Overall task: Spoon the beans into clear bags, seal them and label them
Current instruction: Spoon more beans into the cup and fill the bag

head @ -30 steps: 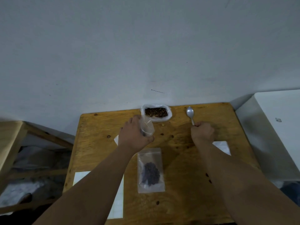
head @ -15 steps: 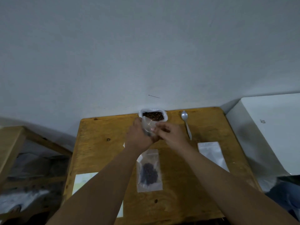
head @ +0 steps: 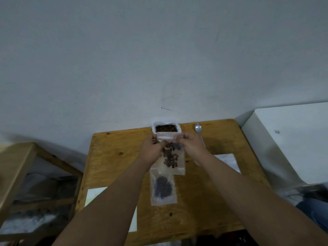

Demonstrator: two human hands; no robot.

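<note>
Both hands hold up a clear bag of dark beans (head: 173, 158) by its top strip over the wooden table (head: 110, 167). My left hand (head: 154, 150) pinches the strip's left end and my right hand (head: 190, 145) pinches its right end. Behind the bag, a white bag of beans (head: 166, 128) stands open against the wall. A metal spoon (head: 198, 129) lies to its right on the table. Another clear bag with beans (head: 163, 189) lies flat just below the held one.
A white sheet (head: 96, 195) lies at the table's near left, partly under my left forearm. A stack of clear bags (head: 228, 161) lies at the right, behind my right forearm. A white box (head: 291, 141) stands right of the table, a wooden frame (head: 16, 162) to the left.
My right hand put the spoon down on the table and came across to the bag. The bag, held bunched in my left hand before, now hangs flat between both hands.
</note>
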